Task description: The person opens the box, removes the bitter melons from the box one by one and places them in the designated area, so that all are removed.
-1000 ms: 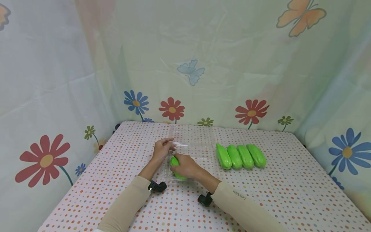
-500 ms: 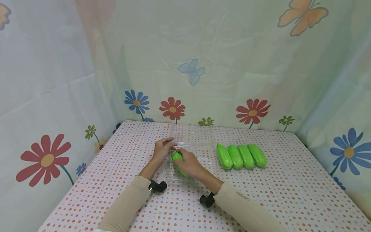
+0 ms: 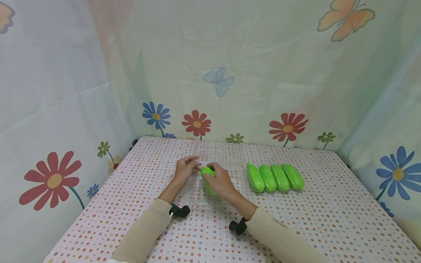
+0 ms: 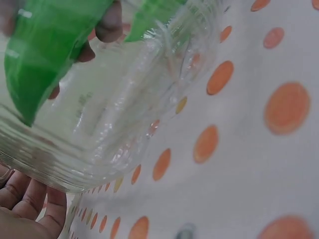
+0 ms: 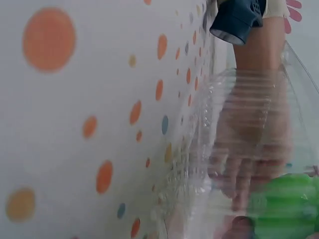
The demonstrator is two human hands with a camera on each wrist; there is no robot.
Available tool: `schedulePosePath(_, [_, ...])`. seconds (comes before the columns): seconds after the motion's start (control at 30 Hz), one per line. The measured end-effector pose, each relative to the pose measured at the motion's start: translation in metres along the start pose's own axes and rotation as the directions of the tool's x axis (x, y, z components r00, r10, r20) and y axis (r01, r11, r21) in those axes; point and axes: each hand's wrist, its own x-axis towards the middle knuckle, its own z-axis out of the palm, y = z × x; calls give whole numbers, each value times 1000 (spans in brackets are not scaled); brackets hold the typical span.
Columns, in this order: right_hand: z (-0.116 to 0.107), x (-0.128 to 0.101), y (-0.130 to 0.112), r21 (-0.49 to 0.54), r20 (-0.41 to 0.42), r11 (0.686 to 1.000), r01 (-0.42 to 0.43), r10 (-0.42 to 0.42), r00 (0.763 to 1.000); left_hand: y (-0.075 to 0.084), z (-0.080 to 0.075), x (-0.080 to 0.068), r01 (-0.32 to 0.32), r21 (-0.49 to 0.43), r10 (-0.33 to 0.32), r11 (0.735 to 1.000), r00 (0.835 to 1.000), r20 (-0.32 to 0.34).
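The surface [image 3: 138, 190] carries a polka-dot cloth. On it, near centre, lies a clear plastic tray [image 3: 227, 171] with its lid open toward the far edge. To the right of the tray, four green vegetables [image 3: 275, 178] lie side by side, touching, long axes running near to far. The left hand [image 3: 185, 170] grips the tray's left rim, fingers curled over the edge. The right hand [image 3: 219, 182] holds a fifth green vegetable [image 3: 207, 171] in curled fingers, inside the left part of the tray. Its long axis runs near to far, the exposed end pointing away from the person. Whether it touches the tray floor cannot be determined.
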Motion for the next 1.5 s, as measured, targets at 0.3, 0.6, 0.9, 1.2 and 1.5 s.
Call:
schedulePosePath(0.3, [-21,2,2,64,-73,998,-26,31,997,0,1,1,14,8,-14,1000,1000,-8])
schedulePosePath(0.6, [-36,3,8,97,-139,994,-57,70,988,1,0,0,18,9,-18,1000,1000,-1])
schedulePosePath(0.9, [-54,0,7,105,-172,992,-73,90,981,1,0,0,12,8,-12,1000,1000,9])
schedulePosePath(1.2, [-80,-4,14,119,-194,989,-89,111,975,38,-2,-21,33,4,-33,999,997,70])
schedulePosePath(1.5, [-102,-5,23,48,-218,993,-112,119,969,6,-1,-1,45,7,-45,999,998,38])
